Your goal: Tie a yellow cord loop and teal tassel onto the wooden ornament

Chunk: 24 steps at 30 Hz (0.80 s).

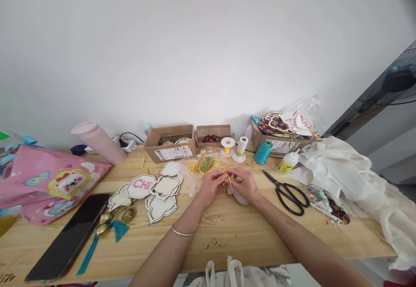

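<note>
My left hand [211, 185] and my right hand [245, 184] meet over the middle of the wooden table [227, 235]. Both pinch a thin yellow cord [226, 174] that loops up between their fingertips. Under my right hand lies a white cloud-shaped wooden cutout [238, 197], which the hand partly covers. A loose tangle of yellow and teal cord [204, 164] lies just behind my left hand. Left of my hands sits a pile of white cloud-shaped cutouts [160, 191], one with pink letters "CHI" [141, 184].
Black scissors [287, 191] lie right of my hands, by a glue bottle [287, 162] and white cloth [351, 183]. Cardboard boxes [170, 142], thread spools [241, 147] and a teal spool [263, 152] line the back. A pink bottle [97, 142], pink bag [48, 183] and dark tablet [69, 235] are left.
</note>
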Available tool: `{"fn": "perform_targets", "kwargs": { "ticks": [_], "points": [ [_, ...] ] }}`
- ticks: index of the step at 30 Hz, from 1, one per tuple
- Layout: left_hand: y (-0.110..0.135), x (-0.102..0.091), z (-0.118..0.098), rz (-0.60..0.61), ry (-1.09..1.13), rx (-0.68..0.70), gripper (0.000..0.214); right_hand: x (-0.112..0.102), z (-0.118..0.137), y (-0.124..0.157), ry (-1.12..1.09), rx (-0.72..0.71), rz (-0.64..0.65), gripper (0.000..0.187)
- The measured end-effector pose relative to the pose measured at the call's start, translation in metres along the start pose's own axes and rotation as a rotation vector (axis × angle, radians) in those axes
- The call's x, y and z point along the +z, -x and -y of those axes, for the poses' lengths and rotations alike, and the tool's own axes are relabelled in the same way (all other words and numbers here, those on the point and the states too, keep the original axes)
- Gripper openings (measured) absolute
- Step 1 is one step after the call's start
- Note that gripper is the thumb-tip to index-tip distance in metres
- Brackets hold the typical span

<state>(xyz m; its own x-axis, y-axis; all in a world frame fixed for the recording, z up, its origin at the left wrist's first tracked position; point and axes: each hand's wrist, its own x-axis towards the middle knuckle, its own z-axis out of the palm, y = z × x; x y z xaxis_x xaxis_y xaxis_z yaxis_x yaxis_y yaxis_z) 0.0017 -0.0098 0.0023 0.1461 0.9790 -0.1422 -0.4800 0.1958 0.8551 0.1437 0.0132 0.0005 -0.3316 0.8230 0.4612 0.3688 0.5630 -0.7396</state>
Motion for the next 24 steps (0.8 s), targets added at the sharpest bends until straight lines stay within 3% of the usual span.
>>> {"fn": "perform_targets", "kwargs": {
  "ticks": [8,17,24],
  "points": [
    [0.0,-0.003,0.002,0.01,-0.04,0.001,0.018,-0.002,0.009,-0.002,-0.18,0.068,-0.003,0.022],
    [-0.002,0.001,-0.002,-0.005,-0.043,-0.048,0.028,-0.009,0.009,-0.006,-0.212,0.127,-0.026,0.023],
    [0.005,0.008,-0.02,-0.066,-0.099,-0.014,0.039,-0.014,0.006,-0.002,-0.22,0.065,0.055,0.023]
  ]
}}
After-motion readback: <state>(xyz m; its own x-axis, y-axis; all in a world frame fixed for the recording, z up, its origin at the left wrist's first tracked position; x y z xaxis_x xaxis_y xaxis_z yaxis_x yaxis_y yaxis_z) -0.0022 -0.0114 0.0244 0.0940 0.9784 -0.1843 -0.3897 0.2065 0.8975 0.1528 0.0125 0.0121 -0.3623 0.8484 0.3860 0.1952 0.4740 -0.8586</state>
